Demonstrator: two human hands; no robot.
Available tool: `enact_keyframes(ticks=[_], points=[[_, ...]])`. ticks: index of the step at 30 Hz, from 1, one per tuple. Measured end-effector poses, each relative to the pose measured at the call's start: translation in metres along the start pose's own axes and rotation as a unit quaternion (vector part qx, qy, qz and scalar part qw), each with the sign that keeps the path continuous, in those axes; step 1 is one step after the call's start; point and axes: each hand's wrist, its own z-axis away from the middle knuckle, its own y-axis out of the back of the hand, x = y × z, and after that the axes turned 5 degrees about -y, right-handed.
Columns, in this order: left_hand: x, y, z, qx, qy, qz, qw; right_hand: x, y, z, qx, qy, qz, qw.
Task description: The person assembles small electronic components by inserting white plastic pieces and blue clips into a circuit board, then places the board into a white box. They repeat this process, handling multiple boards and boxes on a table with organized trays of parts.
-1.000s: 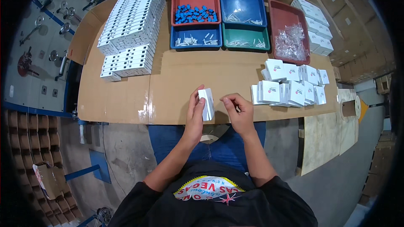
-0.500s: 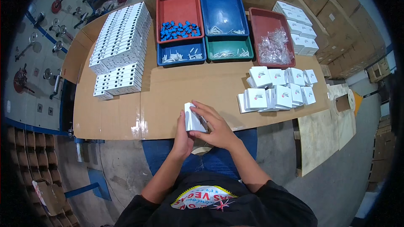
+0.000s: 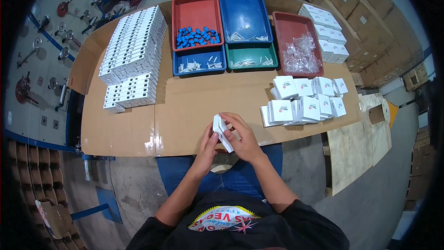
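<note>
Left hand [image 3: 203, 153]: holding white box [image 3: 224, 134] from 9 o'clock, narrow grip.
Right hand [image 3: 246, 144]: holding from 3 o'clock, bent round.
White box: near cardboard [image 3: 194, 97] table's 6 o'clock edge; running longways 11 to 5; cannot tell front.
Box work: looks like pressing shut; seems to need soft, even squeezing next.

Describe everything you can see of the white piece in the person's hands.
The white piece is slim and looks flat-faced and straight-edged; whether it is card or plastic cannot be told. It is held tilted, its upper end leaning toward the person's left, near the front edge of the cardboard surface. The left hand grips its left side and the right hand its right, fingers reaching its top end. The hands hide part of it, so its full outline cannot be seen.
</note>
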Motion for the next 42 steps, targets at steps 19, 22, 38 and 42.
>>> enact_keyframes(ticks=[19,22,38,42], points=[[0.028,0.016,-0.008,0.077,0.113,0.209,0.968,-0.015,-0.001,-0.001,-0.097,0.043,0.077,0.991],[0.029,0.024,-0.01,0.039,0.137,0.217,0.966,-0.019,-0.002,-0.002,-0.11,0.067,0.073,0.989],[0.01,0.019,-0.003,-0.067,0.084,0.231,0.967,-0.008,-0.004,0.0,-0.016,0.042,0.032,0.999],[0.023,-0.006,0.001,0.061,0.066,0.182,0.979,-0.007,-0.004,0.004,-0.029,0.051,0.056,0.997]])
